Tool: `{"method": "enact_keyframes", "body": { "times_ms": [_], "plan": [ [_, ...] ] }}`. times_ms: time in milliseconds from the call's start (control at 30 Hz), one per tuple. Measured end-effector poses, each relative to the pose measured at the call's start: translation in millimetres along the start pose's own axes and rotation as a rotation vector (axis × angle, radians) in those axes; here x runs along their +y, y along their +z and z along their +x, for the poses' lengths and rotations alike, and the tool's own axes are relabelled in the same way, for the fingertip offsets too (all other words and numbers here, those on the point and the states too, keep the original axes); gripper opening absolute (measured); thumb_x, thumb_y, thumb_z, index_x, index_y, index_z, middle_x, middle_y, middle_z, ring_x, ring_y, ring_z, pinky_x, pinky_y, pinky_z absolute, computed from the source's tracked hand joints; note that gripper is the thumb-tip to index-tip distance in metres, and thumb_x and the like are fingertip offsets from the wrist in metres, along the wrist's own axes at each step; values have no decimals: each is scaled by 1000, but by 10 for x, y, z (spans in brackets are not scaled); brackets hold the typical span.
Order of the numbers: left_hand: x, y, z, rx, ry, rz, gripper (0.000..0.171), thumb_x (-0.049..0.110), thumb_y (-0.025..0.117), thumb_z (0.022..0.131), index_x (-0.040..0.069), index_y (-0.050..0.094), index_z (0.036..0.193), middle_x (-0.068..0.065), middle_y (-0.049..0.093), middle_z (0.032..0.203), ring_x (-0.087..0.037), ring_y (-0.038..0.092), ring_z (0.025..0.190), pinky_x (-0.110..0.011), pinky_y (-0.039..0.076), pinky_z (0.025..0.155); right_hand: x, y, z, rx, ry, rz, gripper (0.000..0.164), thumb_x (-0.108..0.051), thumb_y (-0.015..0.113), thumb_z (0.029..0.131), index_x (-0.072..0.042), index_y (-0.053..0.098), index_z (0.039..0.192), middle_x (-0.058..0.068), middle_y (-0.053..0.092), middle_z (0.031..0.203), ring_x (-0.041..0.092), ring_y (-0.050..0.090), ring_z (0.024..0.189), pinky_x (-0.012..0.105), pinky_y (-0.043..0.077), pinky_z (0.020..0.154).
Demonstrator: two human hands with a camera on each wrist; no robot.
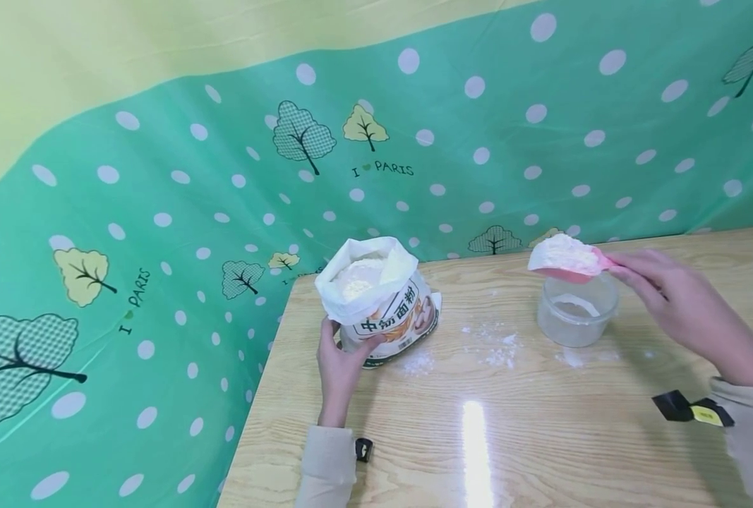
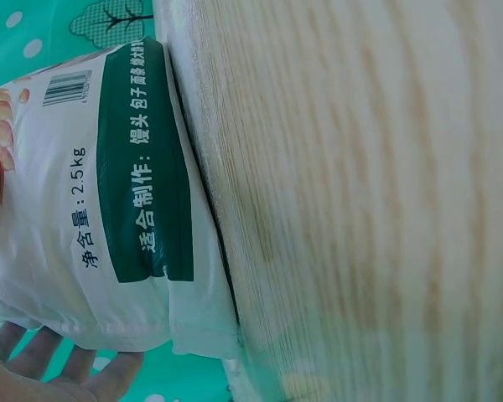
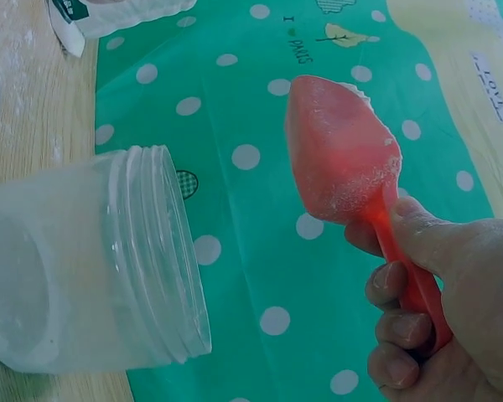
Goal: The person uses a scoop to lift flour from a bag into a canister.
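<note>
A pink scoop, heaped with white flour, is gripped by its handle in my right hand. It hangs above the mouth of a clear plastic jar, which has a little flour inside. The right wrist view shows the scoop's underside dusted with flour, apart from the jar's threaded rim. At the left stands an open flour bag, its top rolled outward and flour showing within. My left hand holds the bag's lower side, thumb across the front and fingers round the side.
Spilled flour lies on the wooden table between bag and jar, with a little more at the jar's foot. A green dotted cloth hangs behind the table and along its left side.
</note>
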State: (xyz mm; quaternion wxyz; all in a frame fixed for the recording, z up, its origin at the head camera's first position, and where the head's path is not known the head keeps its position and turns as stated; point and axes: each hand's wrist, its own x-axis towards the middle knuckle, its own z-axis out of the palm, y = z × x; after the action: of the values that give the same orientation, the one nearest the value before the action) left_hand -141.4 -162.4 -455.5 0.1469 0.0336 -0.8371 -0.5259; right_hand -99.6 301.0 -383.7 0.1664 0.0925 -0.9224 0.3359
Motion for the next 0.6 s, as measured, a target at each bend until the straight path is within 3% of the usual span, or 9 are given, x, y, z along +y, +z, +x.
{"method": "enact_keyframes", "body": {
  "times_ms": [33, 200, 267, 333, 367, 467, 500, 567, 600],
  "plan": [
    [1, 0, -4, 2, -1, -3, 91, 49, 90, 65, 27, 46, 141, 5, 55, 135, -19, 46, 131, -55, 39, 110, 14, -9, -6, -1, 0, -4, 34, -15, 49, 105, 2, 60, 132, 28, 55, 132, 47, 48, 119, 57, 35, 107],
    [-3, 0, -25, 0, -12, -13, 91, 48, 91, 65, 27, 46, 141, 5, 55, 135, -20, 46, 131, -56, 37, 110, 91, -33, -57, 6, 6, -38, 34, -13, 49, 105, 5, 59, 132, 28, 57, 125, 43, 49, 111, 58, 37, 96],
    [-3, 0, -27, 0, -19, -7, 90, 50, 90, 65, 28, 46, 140, 7, 55, 135, -19, 45, 132, -56, 36, 111, 128, -36, -85, 18, 3, -41, 33, -12, 49, 105, 6, 60, 130, 29, 58, 123, 42, 49, 110, 52, 37, 102],
    [-2, -2, -23, 3, -14, -6, 90, 51, 89, 65, 28, 46, 140, 7, 55, 136, -20, 45, 132, -57, 36, 111, 165, -34, -107, 39, -3, -52, 31, -11, 50, 104, 6, 61, 128, 29, 59, 122, 40, 49, 107, 32, 34, 108],
    [1, -3, -20, 5, -15, -3, 90, 51, 89, 65, 29, 46, 140, 7, 54, 137, -20, 45, 133, -57, 36, 111, 181, -35, -115, 47, -3, -54, 31, -10, 50, 104, 7, 61, 128, 30, 59, 122, 40, 49, 107, 31, 32, 111],
    [6, -9, -10, 10, -9, -2, 90, 50, 90, 65, 27, 46, 140, 6, 55, 137, -21, 45, 133, -58, 35, 111, 214, -43, -132, 49, 2, -73, 31, -10, 49, 105, 7, 61, 128, 32, 58, 122, 41, 49, 106, 43, 35, 112],
    [8, -12, -6, 10, -8, -2, 90, 49, 90, 65, 27, 46, 140, 5, 55, 137, -21, 45, 133, -58, 35, 111, 227, -46, -136, 52, 0, -78, 31, -10, 49, 104, 7, 61, 127, 31, 59, 121, 33, 51, 106, 34, 38, 110],
    [16, -17, 0, 5, -10, 1, 91, 49, 90, 64, 26, 46, 140, 4, 55, 138, -21, 46, 133, -58, 35, 111, 243, -57, -150, 58, -6, -88, 29, -7, 51, 103, 7, 62, 126, 30, 61, 116, 12, 53, 104, 31, 44, 99],
    [18, -21, 3, 3, -14, 2, 91, 49, 90, 64, 25, 46, 140, 3, 55, 138, -21, 46, 133, -58, 35, 112, 251, -61, -158, 62, -10, -96, 28, -6, 53, 102, 7, 63, 125, 29, 62, 113, 0, 50, 100, 21, 44, 90]
  ]
}}
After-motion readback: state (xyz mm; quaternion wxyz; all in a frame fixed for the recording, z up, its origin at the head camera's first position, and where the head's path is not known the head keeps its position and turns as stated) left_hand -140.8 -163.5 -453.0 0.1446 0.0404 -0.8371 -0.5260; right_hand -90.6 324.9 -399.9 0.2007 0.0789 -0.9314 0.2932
